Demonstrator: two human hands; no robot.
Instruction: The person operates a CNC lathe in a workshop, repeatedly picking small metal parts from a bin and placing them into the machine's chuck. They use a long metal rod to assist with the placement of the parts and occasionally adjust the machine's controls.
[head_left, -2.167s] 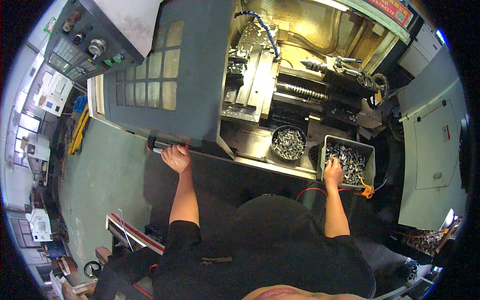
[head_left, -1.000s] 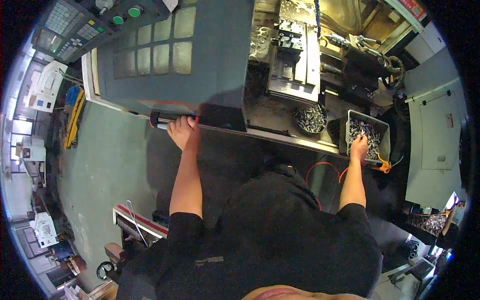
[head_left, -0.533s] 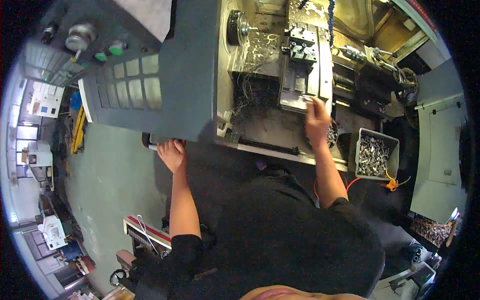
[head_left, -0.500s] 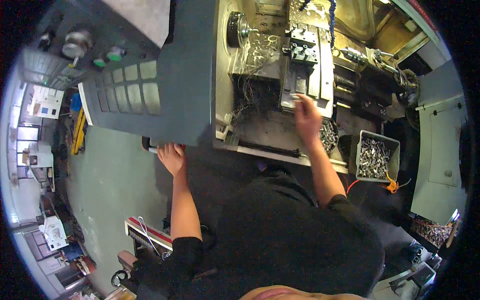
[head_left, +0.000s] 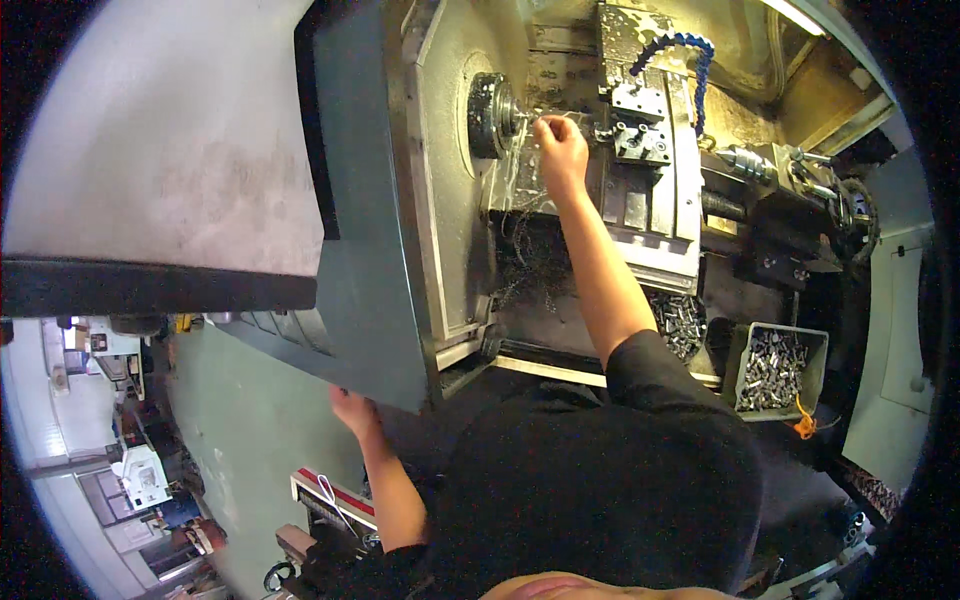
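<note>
No packages, labels, signs or screens are legible in this view. Nearest candidate: a pale rectangular panel [head_left: 88, 341] on a background machine at the left edge; its nature cannot be determined.

The right arm runs bare from a black short sleeve at the middle of the frame up toward the upper centre, elbow nearly straight. The right hand [head_left: 560, 150] is raised there, fingers curled together in a pinching grip. The left arm stretches up along the lower left, bare forearm showing. The left hand [head_left: 352, 410] sits at centre left, its fingers partly hidden.
</note>
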